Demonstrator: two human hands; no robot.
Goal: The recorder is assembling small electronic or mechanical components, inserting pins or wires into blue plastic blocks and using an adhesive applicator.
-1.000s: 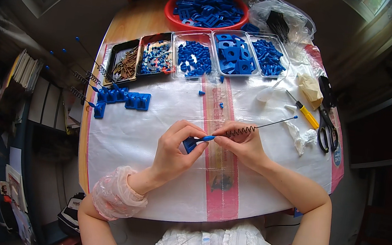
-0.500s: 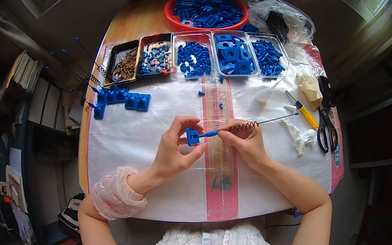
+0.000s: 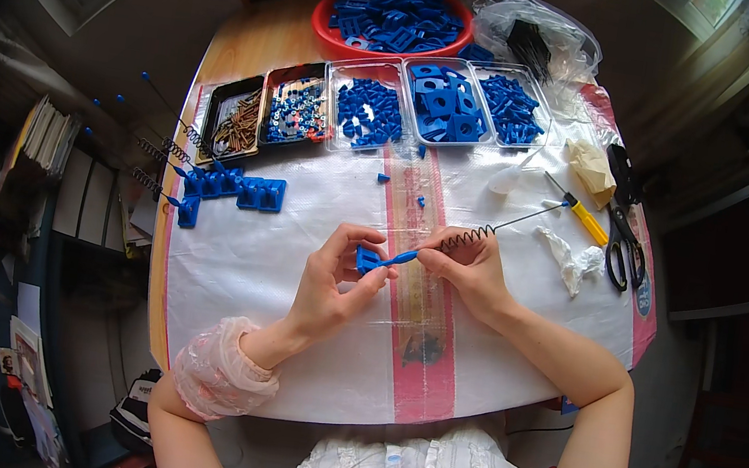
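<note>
My left hand is closed around a blue plastic bracket, its thumb pressing from below and fingers from above. A slim blue stem runs from the bracket toward my right hand, which pinches around the stem's far end. Beyond those fingers a black coil spring leads into a thin straight rod, whose end reaches close to the yellow-handled screwdriver. How the stem joins the spring is hidden by my right fingers.
Along the far side stand trays of screws, nuts and blue parts, with a red basin behind. Finished-looking blue bracket pieces with springs sit at left. Black scissors and crumpled tissue lie right.
The bracket has turned slightly in my left hand, and the left thumb has shifted up against it. The rod's far end has swung a little upward, toward the screwdriver.
</note>
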